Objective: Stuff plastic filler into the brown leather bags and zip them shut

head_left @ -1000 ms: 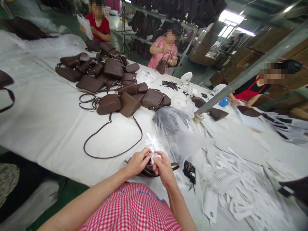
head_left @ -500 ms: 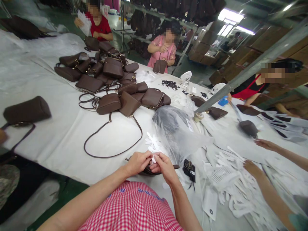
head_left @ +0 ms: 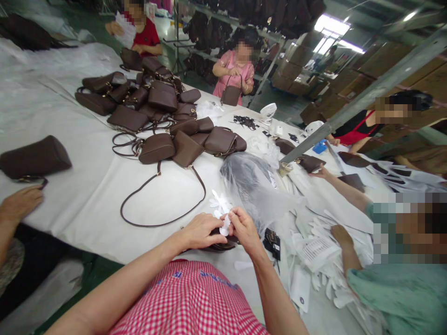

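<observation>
My right hand (head_left: 244,229) pinches a small white strip (head_left: 225,226) between thumb and fingers. Just left of it, my left hand (head_left: 204,231) is curled over a brown handbag (head_left: 223,245) at the table edge, its thumb and forefinger close to the strip. Most of that handbag is hidden under my hands. Beyond my fingers lies a small fanned heap of white strips (head_left: 219,201). A black tag (head_left: 271,243) with cord rests to the right of my right hand.
Brown handbags (head_left: 162,97) are heaped at the far left, one with a looped strap (head_left: 162,226). A plastic-wrapped dark bundle (head_left: 247,177) stands ahead. A metal pole (head_left: 335,122) slants at right. Beside me, a co-worker in a green sleeve (head_left: 391,293) reaches over white strips. Other people surround the table.
My right hand has drawn slightly up and away from my left, showing more of the white strip. The green-sleeved co-worker has leaned in and reaches a brown bag. At left, another hand has come further into view.
</observation>
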### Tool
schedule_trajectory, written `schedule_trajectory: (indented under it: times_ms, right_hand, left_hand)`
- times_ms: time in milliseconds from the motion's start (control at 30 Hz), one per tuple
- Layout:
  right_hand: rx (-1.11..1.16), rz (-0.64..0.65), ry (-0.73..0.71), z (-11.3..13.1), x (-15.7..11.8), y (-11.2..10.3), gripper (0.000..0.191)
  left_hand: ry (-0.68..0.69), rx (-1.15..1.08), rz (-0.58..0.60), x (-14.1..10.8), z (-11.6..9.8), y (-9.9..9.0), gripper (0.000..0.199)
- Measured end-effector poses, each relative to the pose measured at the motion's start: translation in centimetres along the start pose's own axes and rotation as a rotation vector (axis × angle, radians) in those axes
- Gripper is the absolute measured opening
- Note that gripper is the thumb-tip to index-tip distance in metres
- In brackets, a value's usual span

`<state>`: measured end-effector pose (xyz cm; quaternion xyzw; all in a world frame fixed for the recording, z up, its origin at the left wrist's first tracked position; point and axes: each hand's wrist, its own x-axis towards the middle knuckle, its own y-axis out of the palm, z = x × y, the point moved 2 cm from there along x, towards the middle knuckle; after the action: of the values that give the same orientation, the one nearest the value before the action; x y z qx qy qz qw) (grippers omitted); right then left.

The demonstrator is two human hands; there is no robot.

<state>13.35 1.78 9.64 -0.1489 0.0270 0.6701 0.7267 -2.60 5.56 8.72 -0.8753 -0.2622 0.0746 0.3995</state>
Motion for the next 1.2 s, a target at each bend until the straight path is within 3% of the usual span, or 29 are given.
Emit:
schedule_trajectory:
  times_ms: [167,267,300,400,433,500,567,633,733,833,933,1000,1133,1200]
  right_hand:
    - [-0.006,-0.043,-0.084,2.3,-0.2,0.4,0.03]
    - [-0.052,-0.043,-0.146,3.0,-0.1,0.0,0.027]
    - [-0.107,-0.045,-0.166,2.9,-0.1,-0.3,0.029]
    - [-0.399,0.013,-0.206,2.3,0.2,-1.0,0.081]
    - [-0.52,0.06,-0.201,2.0,0.3,-1.1,0.09]
    - [-0.757,0.157,-0.178,1.4,0.6,-1.2,0.071]
    - [-0.919,0.209,-0.145,0.9,0.9,-1.2,0.037]
    - [-0.916,0.236,-0.103,0.6,1.0,-1.3,0.019]
    - [-0.58,0.379,0.016,0.0,0.4,-1.4,0.014]
    - [-0.25,0.564,0.208,-1.0,-1.1,-1.3,0.027]
    - [-0.146,0.657,0.312,-2.0,-2.3,-1.4,0.031]
    - [-0.104,0.657,0.309,-2.6,-2.4,-1.7,0.03]
    - [-0.072,0.625,0.262,-3.2,-1.4,-2.3,0.031]
    - [-0.095,0.675,0.226,-3.3,-1.0,-2.4,0.028]
  left_hand:
    - [0.035,0.076,0.06,0.8,-0.2,1.4,0.013]
    - [0.018,0.078,0.14,1.2,1.3,0.7,0.009]
    - [0.006,0.072,0.172,1.4,1.9,0.2,0.009]
    - [-0.007,-0.026,0.224,2.2,2.9,-1.3,0.013]
    - [-0.004,-0.066,0.227,2.5,3.0,-1.6,0.014]
    - [0.002,-0.105,0.199,2.8,2.9,-2.0,0.015]
    - [-0.004,-0.092,0.054,2.4,2.5,-2.2,0.016]
    - [-0.057,-0.096,-0.212,1.2,2.3,-2.3,0.019]
    - [-0.232,-0.157,-0.58,-2.2,2.5,-2.1,0.017]
    - [-0.382,-0.183,-0.691,-6.0,3.1,-1.1,0.016]
    - [-0.391,-0.183,-0.594,-8.8,2.7,0.5,0.018]
    - [-0.284,-0.147,-0.481,-9.8,1.6,1.7,0.021]
    - [-0.004,-0.023,-0.249,-9.1,-1.3,3.9,0.028]
    - [0.045,0.039,-0.184,-7.8,-2.1,4.7,0.029]
